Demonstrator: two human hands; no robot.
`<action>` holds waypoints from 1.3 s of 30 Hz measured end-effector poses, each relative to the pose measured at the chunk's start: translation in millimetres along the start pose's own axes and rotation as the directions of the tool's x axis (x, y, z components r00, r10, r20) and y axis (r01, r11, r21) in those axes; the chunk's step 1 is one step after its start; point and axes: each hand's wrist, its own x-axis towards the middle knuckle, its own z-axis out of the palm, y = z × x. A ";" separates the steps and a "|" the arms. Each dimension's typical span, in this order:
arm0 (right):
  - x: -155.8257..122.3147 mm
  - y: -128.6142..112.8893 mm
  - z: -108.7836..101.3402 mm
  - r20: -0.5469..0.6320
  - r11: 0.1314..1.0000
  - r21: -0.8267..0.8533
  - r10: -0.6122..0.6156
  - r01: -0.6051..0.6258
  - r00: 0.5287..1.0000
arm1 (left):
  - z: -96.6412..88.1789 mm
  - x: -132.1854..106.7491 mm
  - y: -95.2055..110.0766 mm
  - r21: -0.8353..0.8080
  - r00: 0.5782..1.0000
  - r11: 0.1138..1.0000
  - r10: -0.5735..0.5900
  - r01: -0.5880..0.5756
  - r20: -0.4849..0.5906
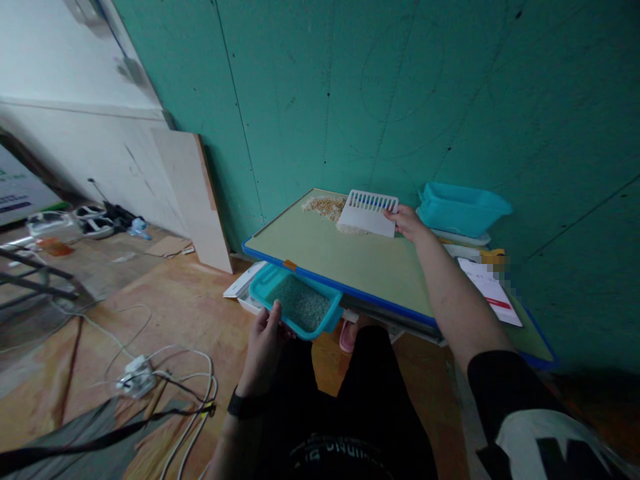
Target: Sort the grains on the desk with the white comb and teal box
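My left hand point(268, 331) grips the near rim of a teal plastic tub point(332, 313), held just below the table's front edge. Grey granular material point(300, 301) covers the tub's floor. Over the tabletop point(295, 240), my right hand point(406, 222) pinches the right side of a flat white slotted plate point(370, 220), its row of slots along the far edge. A pile of tan grains point(327, 207) lies left of the plate, and paler fine grains point(353, 229) show along its lower left edge.
A second teal tub point(465, 207) sits at the table's back right, by the green wall point(310, 100). A phone-like device point(490, 292) lies on the right. A board point(187, 193) leans on the wall; cables and a power strip point(137, 377) are on the floor.
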 end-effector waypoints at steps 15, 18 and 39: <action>-0.9 7.7 21.3 0.031 0.996 0.001 -0.085 0.085 0.996 | -2.8 -2.2 -2.7 0.017 1.000 1.000 0.018 -0.018 0.002; -5.0 7.4 28.9 0.044 0.990 -0.039 -0.136 0.138 0.990 | -1.9 -2.8 -1.3 0.011 1.000 1.000 0.011 -0.011 0.006; -9.7 3.1 67.7 0.064 0.926 -0.173 -0.329 0.335 0.942 | -1.2 -2.9 -1.5 0.013 1.000 1.000 0.003 -0.002 -0.007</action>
